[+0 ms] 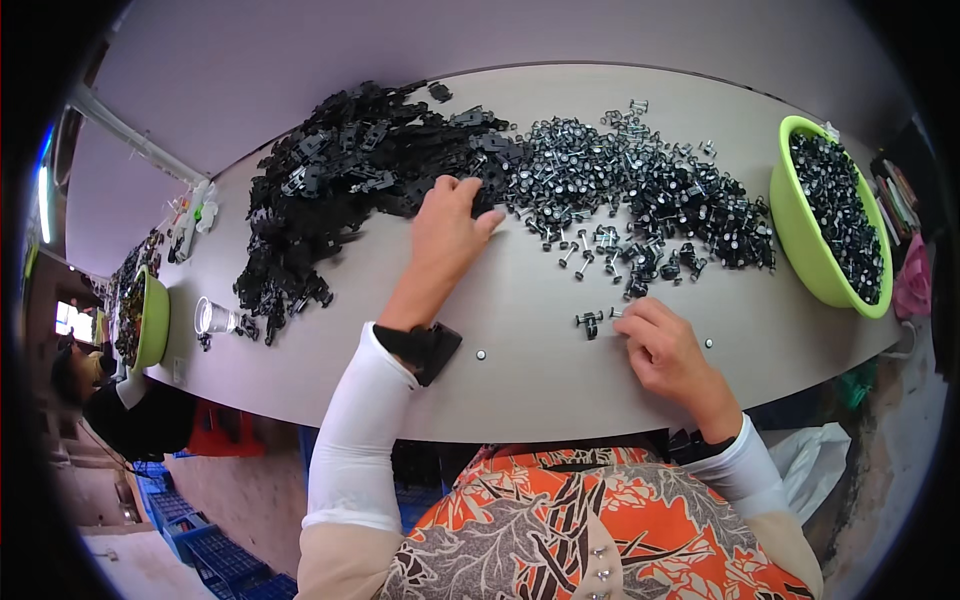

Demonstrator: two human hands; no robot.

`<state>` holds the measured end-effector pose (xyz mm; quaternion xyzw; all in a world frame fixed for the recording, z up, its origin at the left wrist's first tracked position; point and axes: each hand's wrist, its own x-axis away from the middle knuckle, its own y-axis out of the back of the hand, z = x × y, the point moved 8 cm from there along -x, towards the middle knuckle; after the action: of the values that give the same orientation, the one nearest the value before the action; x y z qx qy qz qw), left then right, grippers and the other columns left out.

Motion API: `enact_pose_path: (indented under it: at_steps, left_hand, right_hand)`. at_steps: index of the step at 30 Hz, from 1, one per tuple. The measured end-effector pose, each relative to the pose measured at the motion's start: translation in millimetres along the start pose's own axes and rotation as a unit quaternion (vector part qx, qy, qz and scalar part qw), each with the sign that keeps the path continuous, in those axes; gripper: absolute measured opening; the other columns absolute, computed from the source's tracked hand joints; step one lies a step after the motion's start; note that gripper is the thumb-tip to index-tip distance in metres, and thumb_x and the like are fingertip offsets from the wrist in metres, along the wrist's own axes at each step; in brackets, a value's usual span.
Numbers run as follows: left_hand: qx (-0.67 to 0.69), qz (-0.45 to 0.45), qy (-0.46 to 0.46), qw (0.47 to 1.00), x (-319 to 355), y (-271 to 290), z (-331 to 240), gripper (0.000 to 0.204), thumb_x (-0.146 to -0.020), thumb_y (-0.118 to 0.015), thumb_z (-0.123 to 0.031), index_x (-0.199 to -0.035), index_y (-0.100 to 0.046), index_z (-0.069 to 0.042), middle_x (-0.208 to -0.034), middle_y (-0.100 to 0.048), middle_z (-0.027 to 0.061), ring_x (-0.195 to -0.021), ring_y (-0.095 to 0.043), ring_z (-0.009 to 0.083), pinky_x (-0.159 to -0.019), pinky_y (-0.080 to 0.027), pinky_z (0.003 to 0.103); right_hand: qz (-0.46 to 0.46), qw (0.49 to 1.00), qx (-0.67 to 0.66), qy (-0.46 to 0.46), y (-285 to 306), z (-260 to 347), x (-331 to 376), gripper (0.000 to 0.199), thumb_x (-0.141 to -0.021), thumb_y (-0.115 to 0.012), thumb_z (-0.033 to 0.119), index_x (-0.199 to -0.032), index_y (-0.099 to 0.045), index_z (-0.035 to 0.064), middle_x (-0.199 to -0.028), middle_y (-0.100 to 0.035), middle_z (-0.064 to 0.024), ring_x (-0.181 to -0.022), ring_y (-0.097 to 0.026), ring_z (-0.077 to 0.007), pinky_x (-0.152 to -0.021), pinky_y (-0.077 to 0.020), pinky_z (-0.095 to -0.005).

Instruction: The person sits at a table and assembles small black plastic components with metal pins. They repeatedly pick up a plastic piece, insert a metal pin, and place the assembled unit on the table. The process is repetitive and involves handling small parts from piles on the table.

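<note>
A person in an orange, leaf-patterned top sits at a long pale grey laminate table (520,370), seen from above by a head camera. Places here are given relative to that table.

The left hand (447,232) reaches to the far middle of the table, fingers spread and curled down onto the near edge of a large heap of flat black plastic frame pieces (350,170). Whether it has pinched one piece cannot be told. The heap stretches from far centre toward the table's left end, too many pieces to count.

The right hand (668,350) rests near the table's front edge, fingers curled loosely with the tips meeting over something small; what it grips, if anything, is hidden. Just left of those fingertips lies one small black wheel-and-axle part (589,321), its axle running roughly left to right. The right hand is far nearer to it than the left.

Beyond, a second uncountable heap of black wheels on silver metal axles (650,190) covers the far right.

One lime green plastic bowl (800,260) of the same wheels stands at the right end. A second green bowl (155,320) and one clear plastic cup (213,316) sit at the left end.
</note>
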<state>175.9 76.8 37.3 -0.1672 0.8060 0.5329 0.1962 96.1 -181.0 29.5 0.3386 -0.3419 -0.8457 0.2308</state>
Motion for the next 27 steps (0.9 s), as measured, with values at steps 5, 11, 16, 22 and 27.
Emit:
enact_pose_path:
  at_steps: [5,11,16,22,27]
  left_hand:
    - [0.03,0.049,-0.002,0.998,6,-12,6,0.033,-0.069,-0.073,-0.007,-0.102,-0.067,-0.006,-0.093,-0.066,0.0127,-0.077,-0.063,0.0286,-0.071,-0.051,0.037]
    - [0.181,0.052,0.088,0.978,31,30,-5,0.018,-0.077,-0.067,-0.006,-0.094,-0.067,0.0,-0.078,-0.066,0.0113,-0.066,-0.062,0.0192,-0.065,-0.05,0.033]
    - [0.481,0.148,0.25,0.827,68,29,-21,0.018,-0.089,-0.06,-0.008,-0.104,-0.06,0.002,-0.086,-0.067,0.0092,-0.07,-0.065,0.0156,-0.064,-0.052,0.028]
    - [0.668,0.287,0.351,0.59,123,2,-77,0.047,-0.089,-0.062,-0.012,-0.132,-0.046,0.0,-0.101,-0.06,0.0113,-0.07,-0.058,0.0124,-0.062,-0.047,0.022]
    - [0.628,0.297,0.306,0.651,127,-8,-89,0.04,-0.083,-0.064,-0.001,-0.119,-0.047,-0.003,-0.107,-0.058,0.012,-0.069,-0.058,0.0119,-0.056,-0.046,0.019]
  right_hand:
    - [-0.055,0.992,0.004,-0.114,18,-10,14,0.028,-0.07,-0.065,-0.003,-0.098,-0.059,0.0009,-0.093,-0.054,-0.0132,-0.074,-0.059,-0.0294,-0.063,-0.048,-0.0376]
    - [-0.058,0.989,0.025,-0.132,18,-14,15,0.03,-0.069,-0.063,-0.006,-0.098,-0.058,0.0002,-0.094,-0.052,-0.0129,-0.075,-0.058,-0.0311,-0.065,-0.0476,-0.0389]
    - [-0.032,0.991,0.008,-0.132,27,-8,17,0.025,-0.07,-0.059,-0.009,-0.094,-0.058,-0.0001,-0.094,-0.053,-0.0126,-0.075,-0.059,-0.0324,-0.066,-0.0482,-0.0395]
    - [-0.032,0.988,0.017,-0.152,22,-12,29,0.021,-0.072,-0.059,-0.009,-0.091,-0.058,0.0002,-0.095,-0.055,-0.0121,-0.074,-0.06,-0.0329,-0.066,-0.0492,-0.0395]
    - [-0.042,0.988,0.101,-0.109,17,12,22,0.025,-0.073,-0.061,-0.006,-0.097,-0.057,-0.0002,-0.101,-0.054,-0.0148,-0.075,-0.061,-0.0329,-0.067,-0.0496,-0.0405]
